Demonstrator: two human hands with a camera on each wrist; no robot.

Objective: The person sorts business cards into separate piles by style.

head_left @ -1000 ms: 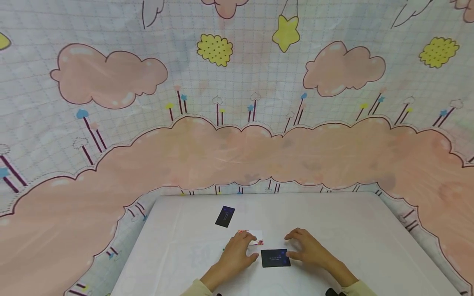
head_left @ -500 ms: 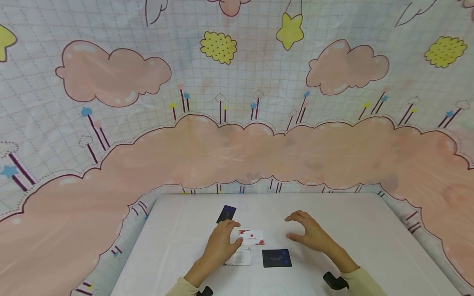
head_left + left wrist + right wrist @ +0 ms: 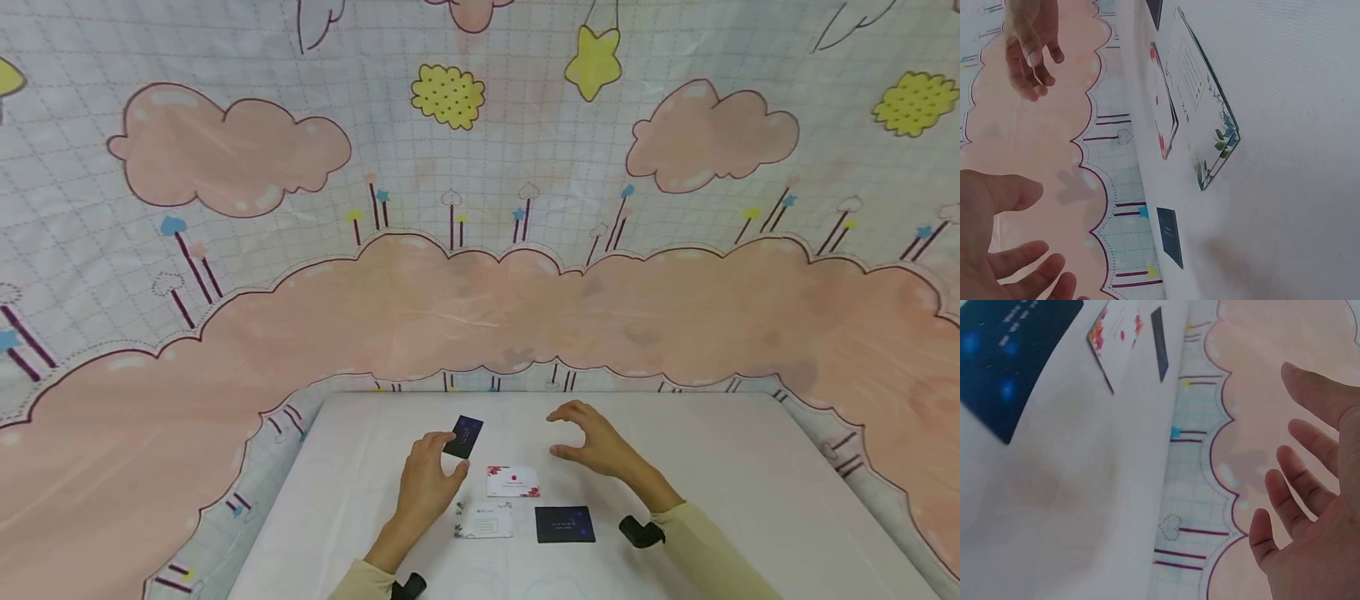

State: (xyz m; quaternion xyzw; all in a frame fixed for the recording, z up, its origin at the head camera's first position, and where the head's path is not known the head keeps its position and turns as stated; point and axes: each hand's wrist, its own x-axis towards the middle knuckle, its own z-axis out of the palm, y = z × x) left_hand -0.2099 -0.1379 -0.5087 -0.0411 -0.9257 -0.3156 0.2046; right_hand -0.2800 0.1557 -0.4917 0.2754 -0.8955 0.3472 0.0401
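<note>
- From the head view, the left hand hovers with fingers loosely spread beside the far dark card, apparently touching its near edge; reaching for it looks like the step in hand. The right hand hangs spread above the tabletop, holding nothing.
- From the left wrist, a floral white card and a red-flowered card lie flat, the dark card beyond.
- From the right wrist, a blue-dotted dark card lies nearest. Next, pinching the far card's edge needs care.
</note>
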